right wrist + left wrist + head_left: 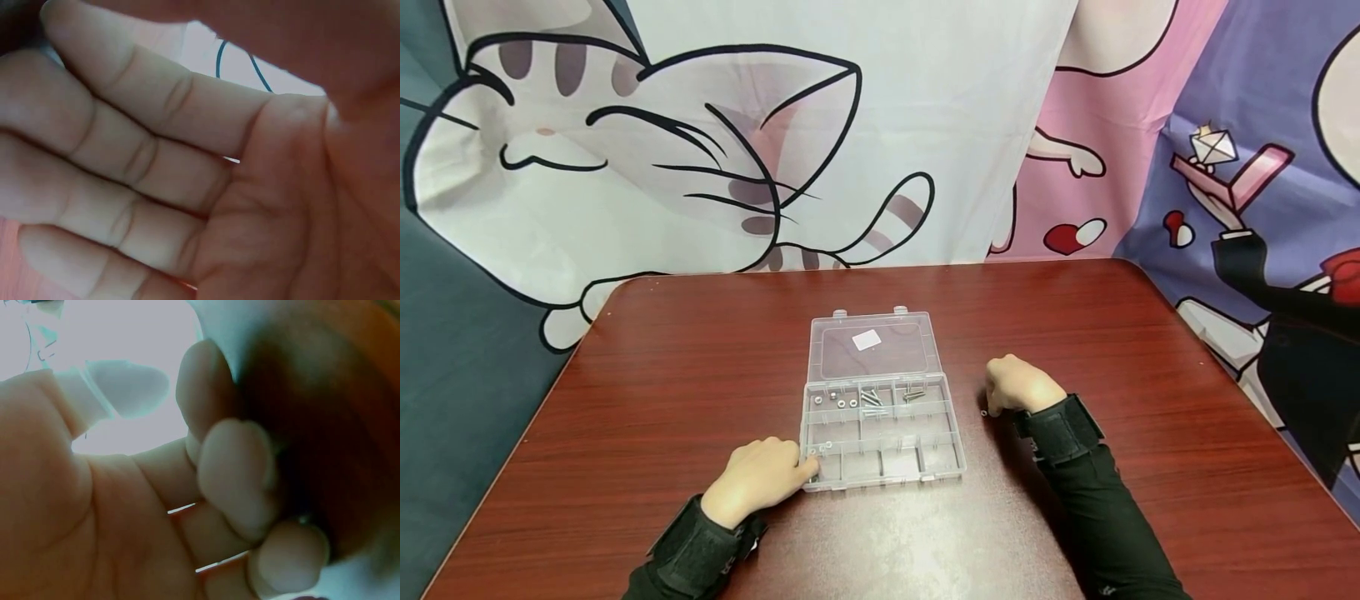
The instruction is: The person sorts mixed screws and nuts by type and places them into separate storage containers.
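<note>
On the table lies a clear plastic compartment box [880, 430], its lid [880, 350] folded back behind it. Small nuts [841, 403] lie in its back left compartments, with several metal screws [872, 399] to their right. My left hand [758, 477] rests at the box's front left corner, thumb [131, 387] touching it; the other fingers are loosely bent, with a gap to the thumb. Right of the box, my right hand [1021, 385] reaches down to the table, fingertips beside a tiny nut-like piece [984, 412]. In the right wrist view its fingers [156, 100] are only slightly bent; contact with the piece is hidden.
The reddish-brown wooden table [700, 333] has a rounded right back corner. Behind it hangs a printed cloth [955, 100] with cartoon figures. A white label [866, 339] is on the lid. Several front compartments hold little or nothing visible.
</note>
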{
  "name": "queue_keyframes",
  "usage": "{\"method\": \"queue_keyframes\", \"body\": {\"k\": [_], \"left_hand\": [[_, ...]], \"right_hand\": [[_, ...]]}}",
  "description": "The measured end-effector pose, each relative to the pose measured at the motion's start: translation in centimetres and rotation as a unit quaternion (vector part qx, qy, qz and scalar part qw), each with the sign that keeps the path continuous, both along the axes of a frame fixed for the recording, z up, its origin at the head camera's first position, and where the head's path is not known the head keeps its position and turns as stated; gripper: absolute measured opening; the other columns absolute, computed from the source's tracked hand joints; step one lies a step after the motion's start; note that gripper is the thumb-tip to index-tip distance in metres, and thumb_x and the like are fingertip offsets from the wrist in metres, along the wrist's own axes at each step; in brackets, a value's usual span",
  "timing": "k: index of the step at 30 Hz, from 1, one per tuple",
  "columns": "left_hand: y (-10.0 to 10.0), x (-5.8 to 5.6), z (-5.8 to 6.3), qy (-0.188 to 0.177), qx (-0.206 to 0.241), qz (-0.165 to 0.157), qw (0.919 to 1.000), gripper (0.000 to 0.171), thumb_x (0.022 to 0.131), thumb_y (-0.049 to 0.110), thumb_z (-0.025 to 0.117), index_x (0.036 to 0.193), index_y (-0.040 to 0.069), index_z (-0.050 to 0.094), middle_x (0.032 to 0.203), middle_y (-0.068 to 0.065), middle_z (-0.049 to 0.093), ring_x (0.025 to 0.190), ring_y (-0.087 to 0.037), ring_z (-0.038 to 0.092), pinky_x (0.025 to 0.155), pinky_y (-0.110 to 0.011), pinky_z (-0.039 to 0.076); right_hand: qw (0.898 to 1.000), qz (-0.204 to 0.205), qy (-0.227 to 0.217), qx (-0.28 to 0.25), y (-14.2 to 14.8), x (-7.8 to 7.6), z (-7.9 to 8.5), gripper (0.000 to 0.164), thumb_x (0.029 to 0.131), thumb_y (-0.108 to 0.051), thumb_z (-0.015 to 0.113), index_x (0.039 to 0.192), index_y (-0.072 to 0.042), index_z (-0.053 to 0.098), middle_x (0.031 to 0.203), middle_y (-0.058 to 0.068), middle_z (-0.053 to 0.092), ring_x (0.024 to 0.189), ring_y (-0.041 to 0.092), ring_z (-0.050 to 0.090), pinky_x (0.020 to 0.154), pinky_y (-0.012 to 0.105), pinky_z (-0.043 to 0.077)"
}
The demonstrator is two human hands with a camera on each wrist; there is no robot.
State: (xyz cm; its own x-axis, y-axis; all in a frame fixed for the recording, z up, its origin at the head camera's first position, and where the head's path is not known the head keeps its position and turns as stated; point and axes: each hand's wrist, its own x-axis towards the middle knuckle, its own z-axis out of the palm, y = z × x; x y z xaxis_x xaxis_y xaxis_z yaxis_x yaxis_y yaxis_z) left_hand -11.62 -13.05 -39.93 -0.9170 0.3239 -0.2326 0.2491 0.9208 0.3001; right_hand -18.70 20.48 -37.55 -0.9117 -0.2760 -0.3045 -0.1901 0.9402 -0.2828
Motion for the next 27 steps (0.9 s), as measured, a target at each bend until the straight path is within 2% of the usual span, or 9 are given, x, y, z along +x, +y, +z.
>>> {"method": "queue_keyframes", "body": {"k": [9,16,27], "left_hand": [[-0.03,-0.01,-0.01,-0.002,0.001,-0.001,1.0,0.043,0.086,0.033,0.05,0.05,0.014,0.036,0.05,0.003,0.029,0.045,-0.014,0.036,0.045,-0.032,0.03],[-0.12,0.08,-0.11,-0.009,0.007,-0.001,0.9999,0.043,0.087,0.032,0.049,0.05,0.015,0.035,0.049,0.003,0.027,0.043,-0.014,0.031,0.045,-0.031,0.026],[-0.01,0.04,-0.04,-0.001,0.005,0.002,1.0,0.043,0.086,0.033,0.049,0.05,0.014,0.035,0.049,0.003,0.028,0.044,-0.014,0.035,0.045,-0.032,0.028]], "right_hand": [[1.0,-0.005,-0.004,0.008,0.01,-0.07,-0.28,0.008,0.062,-0.003,0.069,0.06,-0.007,0.062,0.061,0.001,0.055,0.054,0.016,0.049,0.049,0.028,0.039],[1.0,-0.015,-0.014,0.023,-0.11,-0.13,-0.66,0.017,0.063,-0.012,0.075,0.059,-0.008,0.059,0.063,0.002,0.054,0.057,0.017,0.05,0.051,0.029,0.04],[0.999,-0.018,-0.022,0.042,-0.06,-0.33,-0.38,0.02,0.066,-0.017,0.077,0.064,-0.007,0.059,0.07,0.005,0.055,0.064,0.019,0.051,0.057,0.033,0.042]]}}
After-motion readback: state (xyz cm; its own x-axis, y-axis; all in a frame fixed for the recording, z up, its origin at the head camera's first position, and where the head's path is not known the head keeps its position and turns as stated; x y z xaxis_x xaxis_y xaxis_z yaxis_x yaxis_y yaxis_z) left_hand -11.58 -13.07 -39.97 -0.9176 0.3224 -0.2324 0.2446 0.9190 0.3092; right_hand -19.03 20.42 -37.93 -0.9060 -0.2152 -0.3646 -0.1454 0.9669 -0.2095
